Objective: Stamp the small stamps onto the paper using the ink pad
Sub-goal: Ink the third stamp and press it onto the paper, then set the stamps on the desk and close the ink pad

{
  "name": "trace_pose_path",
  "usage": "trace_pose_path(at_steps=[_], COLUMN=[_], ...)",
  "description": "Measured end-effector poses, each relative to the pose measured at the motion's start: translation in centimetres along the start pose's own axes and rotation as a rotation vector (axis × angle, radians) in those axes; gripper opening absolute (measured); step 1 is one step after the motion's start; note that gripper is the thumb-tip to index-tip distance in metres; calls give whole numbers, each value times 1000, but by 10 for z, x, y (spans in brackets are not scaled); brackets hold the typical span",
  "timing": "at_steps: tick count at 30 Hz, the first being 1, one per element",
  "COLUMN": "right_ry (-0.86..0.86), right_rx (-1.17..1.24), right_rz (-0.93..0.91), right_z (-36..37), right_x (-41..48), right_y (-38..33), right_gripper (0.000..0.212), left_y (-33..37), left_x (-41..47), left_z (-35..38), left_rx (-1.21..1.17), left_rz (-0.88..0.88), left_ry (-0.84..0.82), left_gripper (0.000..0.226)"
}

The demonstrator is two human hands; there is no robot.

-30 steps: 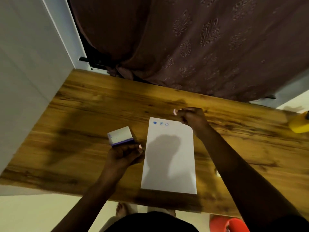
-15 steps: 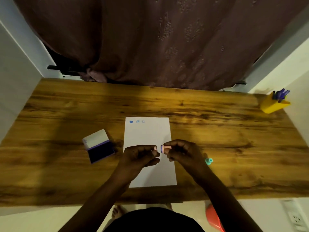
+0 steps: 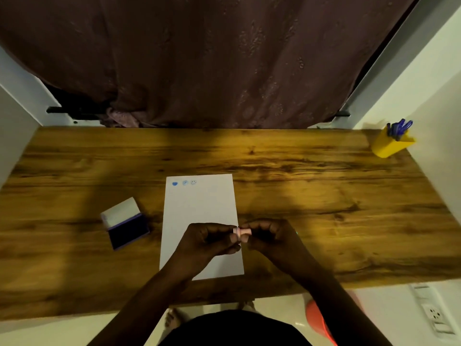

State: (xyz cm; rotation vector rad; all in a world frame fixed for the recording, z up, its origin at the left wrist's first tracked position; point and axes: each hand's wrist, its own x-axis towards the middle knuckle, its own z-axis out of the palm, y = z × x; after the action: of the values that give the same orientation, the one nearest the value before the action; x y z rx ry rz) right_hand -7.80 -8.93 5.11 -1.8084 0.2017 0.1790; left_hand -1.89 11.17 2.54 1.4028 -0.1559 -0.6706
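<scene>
Hands had met over the paper: left hand and right hand both pinched the pink stamp, likely capping it after three prints

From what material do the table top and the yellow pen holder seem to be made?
Table top: wood or wood-look laminate, with brown grain streaks and a slight sheen; which one, I cannot tell. Yellow pen holder: probably plastic, being uniform, smooth and bright.

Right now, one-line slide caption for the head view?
Both hands, left hand and right hand, pinch a small pink stamp over paper bearing three blue prints, open ink pad alongside.
</scene>
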Motion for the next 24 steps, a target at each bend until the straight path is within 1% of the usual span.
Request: trace_pose_path(at_steps=[2,5,8,10,12,14,16,18,19,21,24], right_ry=[-20,-14,24,58,145,256,356,411,413,385,354], right_rx=[-12,-18,19,2,-58,-193,-461,-709,-790,-873,-898], right_rz=[-2,29,82,91,124,150,161,171,181,220,246], right_z=[-8,-18,-31,-44,-63,-85,-105,-119,-122,-124,-120], right_x=[-5,-11,-19,-24,-27,-27,-26,-23,-22,-18,-11], right_y=[3,9,19,24,30,40,55,71,78,92,103], right_gripper=[21,31,34,36,39,37,30,25,25,25,23], left_y=[-4,-8,-11,-19,-27,-30,-31,-33,-33,-35,-35], left_x=[2,7,12,18,25,31,36,39,40,41,41], left_z=[6,18,35,44,54,61,65,66,65,63,57], left_rx=[45,112,172,238,268,261,253,240,248,270,265], left_rz=[20,54,66,51,3,-39,-63,-83,-87,-97,-112], left_ry=[-16,-56,-86,-63,-23,11,46,61,62,79,119], left_gripper=[26,25,28,30,33,34,28,26,24,23,25])
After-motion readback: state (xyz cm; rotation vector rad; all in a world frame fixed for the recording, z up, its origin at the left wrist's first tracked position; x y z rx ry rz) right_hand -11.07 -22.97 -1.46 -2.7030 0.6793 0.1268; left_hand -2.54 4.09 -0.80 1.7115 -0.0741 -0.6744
